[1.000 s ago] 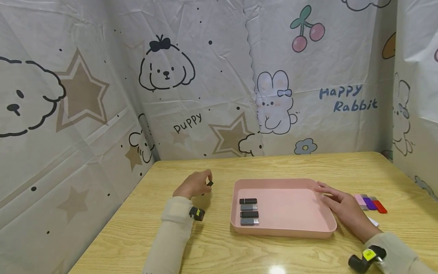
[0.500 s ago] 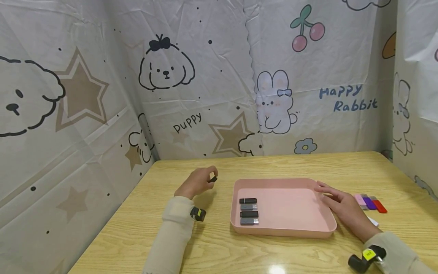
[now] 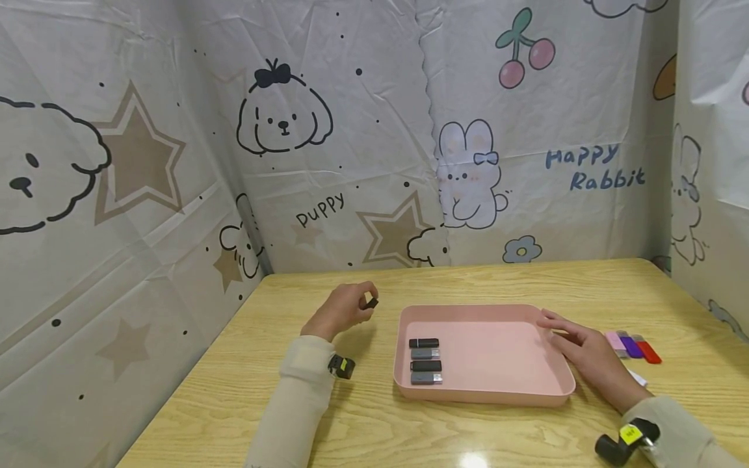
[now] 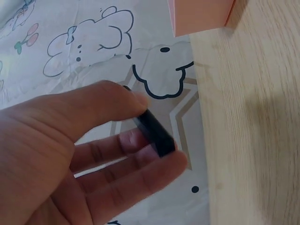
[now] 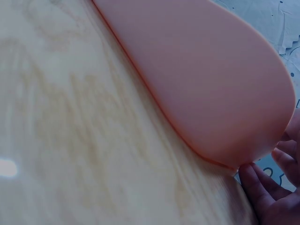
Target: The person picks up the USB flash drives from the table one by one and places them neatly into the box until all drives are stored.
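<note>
Between thumb and fingers, my left hand [image 3: 341, 308] pinches a black USB stick [image 3: 371, 303], held over the table left of the pink tray [image 3: 486, 398]. In the left wrist view the black USB stick [image 4: 155, 132] is tilted, its upper end partly behind the thumb. Several black and grey USB sticks [image 3: 426, 366] lie in a column at the tray's left side. My right hand [image 3: 591, 354] touches the tray's right side with fairly straight fingers. In the right wrist view, the fingertips meet the outside of the tray wall [image 5: 206, 84].
Pink, purple and red USB sticks [image 3: 632, 346] lie right of the tray, beyond the right hand. A white object [image 3: 638, 377], partly hidden by that hand, lies nearby. A printed curtain [image 3: 351, 130] hangs behind and beside the wooden table [image 3: 374, 429].
My left hand has risen and moved slightly right with the black USB stick, whose visible end has turned upward. My right hand and the tray stay where they were.
</note>
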Demonstrator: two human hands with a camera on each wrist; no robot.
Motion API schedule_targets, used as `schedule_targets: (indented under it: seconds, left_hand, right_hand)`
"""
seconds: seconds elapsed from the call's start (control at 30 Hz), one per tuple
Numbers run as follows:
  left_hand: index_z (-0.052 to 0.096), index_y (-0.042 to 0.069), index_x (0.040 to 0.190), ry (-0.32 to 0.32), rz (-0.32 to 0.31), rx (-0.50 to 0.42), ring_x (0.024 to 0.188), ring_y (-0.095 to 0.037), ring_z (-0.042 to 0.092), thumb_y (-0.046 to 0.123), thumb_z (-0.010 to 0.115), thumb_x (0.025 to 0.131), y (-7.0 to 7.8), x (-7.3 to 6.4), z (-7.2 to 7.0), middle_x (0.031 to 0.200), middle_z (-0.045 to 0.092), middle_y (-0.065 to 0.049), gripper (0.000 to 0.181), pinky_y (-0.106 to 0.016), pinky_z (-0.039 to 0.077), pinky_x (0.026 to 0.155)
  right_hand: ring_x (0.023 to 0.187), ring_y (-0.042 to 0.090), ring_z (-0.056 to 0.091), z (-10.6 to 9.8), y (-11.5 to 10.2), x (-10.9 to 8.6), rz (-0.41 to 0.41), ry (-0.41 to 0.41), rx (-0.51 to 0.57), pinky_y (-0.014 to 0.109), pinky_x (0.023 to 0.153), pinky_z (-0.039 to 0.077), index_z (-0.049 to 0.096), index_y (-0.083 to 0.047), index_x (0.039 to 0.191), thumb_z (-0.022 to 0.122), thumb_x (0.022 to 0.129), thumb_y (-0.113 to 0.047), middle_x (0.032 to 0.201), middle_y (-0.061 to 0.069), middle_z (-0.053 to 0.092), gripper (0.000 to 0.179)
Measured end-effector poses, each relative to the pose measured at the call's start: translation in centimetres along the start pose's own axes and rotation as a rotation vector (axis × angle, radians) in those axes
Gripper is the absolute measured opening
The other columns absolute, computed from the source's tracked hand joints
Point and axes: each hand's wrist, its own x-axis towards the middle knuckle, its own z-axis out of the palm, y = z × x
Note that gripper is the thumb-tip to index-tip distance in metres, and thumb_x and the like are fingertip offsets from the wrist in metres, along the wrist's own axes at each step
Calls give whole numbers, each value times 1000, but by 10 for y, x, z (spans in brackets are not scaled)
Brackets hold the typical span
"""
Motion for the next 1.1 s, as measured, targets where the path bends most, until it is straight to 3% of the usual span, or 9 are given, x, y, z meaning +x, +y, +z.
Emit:
schedule_targets:
  seconds: [0.27, 0.6, 1.1]
  left_hand:
    - [60, 12, 114, -1, 8, 74, 72, -14, 56, 4, 72, 82, 5, 1, 3, 83, 61, -1, 35, -34, 49, 71]
    - [58, 15, 118, 40, 103, 108, 82, -17, 58, 4, 72, 81, 21, 5, 10, 92, 61, -3, 41, -35, 49, 77]
    - [63, 11, 102, 67, 149, 133, 76, -14, 56, 9, 75, 81, 40, 9, 20, 88, 59, -2, 24, -30, 49, 73]
  right_hand:
    - [138, 46, 27, 0, 0, 1, 4, -4, 5, 60, 104, 31, 51, -9, 140, 52, 99, -41, 155, 13, 27, 52]
    - [138, 46, 27, 0, -1, 0, 3, -2, -3, 61, 104, 31, 50, -9, 140, 51, 99, -40, 155, 14, 27, 51]
    - [138, 46, 27, 0, -1, 0, 2, -2, -7, 60, 104, 31, 50, -8, 140, 51, 99, -39, 155, 15, 27, 51]
